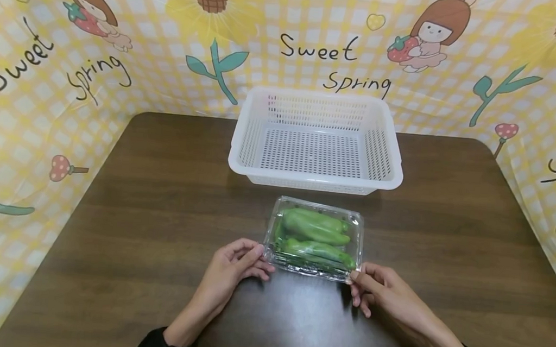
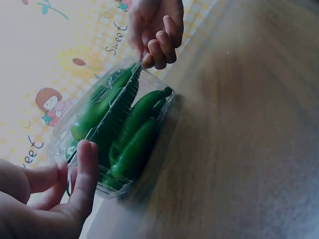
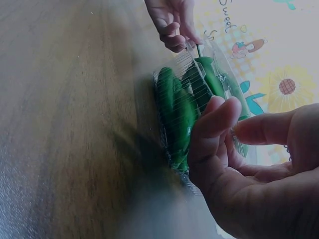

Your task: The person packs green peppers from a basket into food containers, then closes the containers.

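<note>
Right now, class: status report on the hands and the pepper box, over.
Left hand pinches box's near left corner; right hand pinches near right corner. Clear box of green peppers closed, flat on table. White basket behind, nothing between.

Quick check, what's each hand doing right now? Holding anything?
Left hand: fingers pinch the near left corner of the clear box of green peppers.
Right hand: fingers pinch the box's near right corner.
</note>
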Tool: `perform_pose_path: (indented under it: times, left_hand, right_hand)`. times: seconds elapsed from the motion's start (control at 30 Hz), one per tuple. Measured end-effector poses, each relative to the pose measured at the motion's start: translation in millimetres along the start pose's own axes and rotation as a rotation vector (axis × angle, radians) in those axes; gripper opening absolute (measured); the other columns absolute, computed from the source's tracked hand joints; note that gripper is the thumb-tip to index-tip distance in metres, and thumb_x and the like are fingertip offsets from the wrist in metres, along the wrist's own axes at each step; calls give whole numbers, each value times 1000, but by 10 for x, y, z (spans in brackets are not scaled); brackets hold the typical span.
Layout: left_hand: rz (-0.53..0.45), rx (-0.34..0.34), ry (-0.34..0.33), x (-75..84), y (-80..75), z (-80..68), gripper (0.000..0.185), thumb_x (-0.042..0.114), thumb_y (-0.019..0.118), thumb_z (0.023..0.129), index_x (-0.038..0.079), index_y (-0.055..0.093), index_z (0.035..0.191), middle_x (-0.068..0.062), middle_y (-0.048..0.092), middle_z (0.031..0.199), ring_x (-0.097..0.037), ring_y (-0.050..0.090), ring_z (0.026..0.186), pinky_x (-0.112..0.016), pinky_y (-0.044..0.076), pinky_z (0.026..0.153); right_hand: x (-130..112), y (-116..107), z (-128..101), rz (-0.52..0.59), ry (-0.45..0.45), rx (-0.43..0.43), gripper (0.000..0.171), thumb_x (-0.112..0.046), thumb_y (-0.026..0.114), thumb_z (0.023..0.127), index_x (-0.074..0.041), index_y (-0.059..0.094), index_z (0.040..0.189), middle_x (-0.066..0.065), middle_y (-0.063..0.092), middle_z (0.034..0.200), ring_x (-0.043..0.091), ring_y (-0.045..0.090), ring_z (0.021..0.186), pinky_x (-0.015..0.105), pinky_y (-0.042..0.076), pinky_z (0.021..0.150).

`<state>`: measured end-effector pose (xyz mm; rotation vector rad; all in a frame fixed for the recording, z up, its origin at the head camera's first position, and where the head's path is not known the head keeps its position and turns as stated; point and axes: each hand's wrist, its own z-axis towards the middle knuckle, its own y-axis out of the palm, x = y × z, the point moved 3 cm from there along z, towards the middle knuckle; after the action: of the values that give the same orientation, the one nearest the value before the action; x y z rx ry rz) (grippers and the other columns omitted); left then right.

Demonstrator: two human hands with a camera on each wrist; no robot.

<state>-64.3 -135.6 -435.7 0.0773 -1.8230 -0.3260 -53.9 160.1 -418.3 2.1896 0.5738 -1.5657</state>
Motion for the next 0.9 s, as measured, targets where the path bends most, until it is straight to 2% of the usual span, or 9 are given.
perform_pose_path:
  times: [0.13,0.3,0.4,0.47,0.63,0.77,0.9]
  left_hand:
    - [1,-4,-34,2,2,-9,37,22,62,99,-15,62,104,-14,69,95,-23,73,87,-38,62,79]
    - [14,-10,-77,26,7,-28,44,29,61,100,-14,62,110,-16,69,100,-26,71,94,-38,61,84]
    - [15,-7,-77,46,23,-28,38,22,66,97,-13,59,109,-16,69,97,-26,71,89,-38,61,84]
    - [9,-6,-61,58,29,-21,32,13,69,94,-11,52,107,-15,68,93,-24,72,84,-37,61,82]
    - [-21,-20,-56,63,29,10,35,-1,66,92,-4,37,111,-10,66,88,-21,71,76,-33,61,75]
    - [-31,-29,-62,68,49,26,39,-6,63,91,-6,36,120,-9,65,88,-19,70,75,-31,61,73]
    - [5,-53,-43,85,64,41,45,-5,63,91,-9,39,128,-10,64,89,-18,69,75,-31,61,73]
  right_hand:
    - [11,4,-1,-1,0,0,33,-20,49,105,12,51,100,8,57,83,13,61,70,23,53,54]
    - [16,7,3,-1,11,0,33,-21,49,105,11,51,100,7,57,83,13,61,70,23,53,54]
    - [15,8,3,-5,11,-1,34,-21,49,105,12,51,101,8,57,83,13,61,70,23,53,54]
    - [14,8,3,-9,9,-3,34,-21,49,105,13,50,102,8,57,83,13,61,70,24,53,54]
    - [16,5,5,-12,2,-8,35,-20,50,105,15,50,104,8,57,83,13,61,70,24,53,54]
    - [6,4,5,-17,-3,-6,35,-20,50,105,15,50,103,8,57,83,13,61,70,24,54,54]
    - [-11,-13,6,-36,-12,-2,37,-20,49,105,17,49,102,8,57,82,13,61,69,24,53,53]
